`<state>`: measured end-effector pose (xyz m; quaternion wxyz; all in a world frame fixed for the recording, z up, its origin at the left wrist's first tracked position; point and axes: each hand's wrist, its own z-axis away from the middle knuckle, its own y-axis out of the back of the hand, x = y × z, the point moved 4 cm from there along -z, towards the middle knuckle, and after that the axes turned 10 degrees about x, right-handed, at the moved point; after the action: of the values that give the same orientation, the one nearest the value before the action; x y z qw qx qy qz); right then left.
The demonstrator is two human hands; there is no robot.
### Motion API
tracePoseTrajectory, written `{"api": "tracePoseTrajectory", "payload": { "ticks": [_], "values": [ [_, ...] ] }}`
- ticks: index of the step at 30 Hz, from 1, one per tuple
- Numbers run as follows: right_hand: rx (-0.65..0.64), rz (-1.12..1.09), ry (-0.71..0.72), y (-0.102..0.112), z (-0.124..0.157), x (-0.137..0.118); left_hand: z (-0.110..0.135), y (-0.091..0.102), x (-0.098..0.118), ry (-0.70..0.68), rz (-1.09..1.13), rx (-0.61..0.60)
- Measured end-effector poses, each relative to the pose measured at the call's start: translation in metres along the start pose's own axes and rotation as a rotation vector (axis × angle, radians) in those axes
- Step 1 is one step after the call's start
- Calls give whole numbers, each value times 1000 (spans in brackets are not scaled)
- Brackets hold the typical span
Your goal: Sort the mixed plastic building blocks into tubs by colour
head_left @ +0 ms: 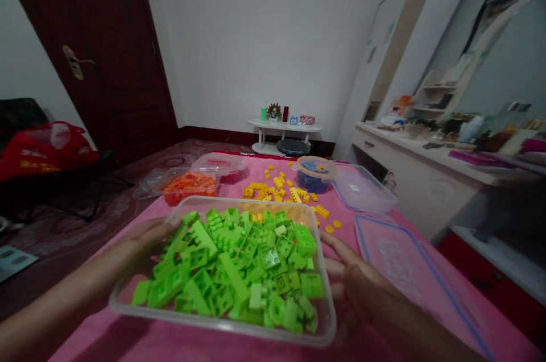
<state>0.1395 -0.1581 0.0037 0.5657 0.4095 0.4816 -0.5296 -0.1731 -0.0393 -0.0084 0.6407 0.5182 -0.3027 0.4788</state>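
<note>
A clear plastic container [128, 308] full of bright green building bricks [239, 271] is held up in front of me over a pink surface. My left hand [145, 240] grips its left wall, fingers curled round the rim. My right hand [358, 282] presses against its right wall with the fingers wrapped along the side.
Loose yellow bricks [277, 188] lie on the pink cover [418, 271]. A tub of orange bricks [187, 186], a lidded tub [219, 164], a round tub of blue bricks [314, 174] and two flat lids [362, 188] [405, 259] lie around. A white dresser [426, 174] stands right, a dark door [106, 49] left.
</note>
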Motion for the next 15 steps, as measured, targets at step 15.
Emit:
{"api": "tracePoseTrajectory", "payload": {
  "ticks": [15],
  "values": [
    [527, 1229, 1041, 25, -7, -3, -14, -30, 0, 123, 311, -299]
  ]
}}
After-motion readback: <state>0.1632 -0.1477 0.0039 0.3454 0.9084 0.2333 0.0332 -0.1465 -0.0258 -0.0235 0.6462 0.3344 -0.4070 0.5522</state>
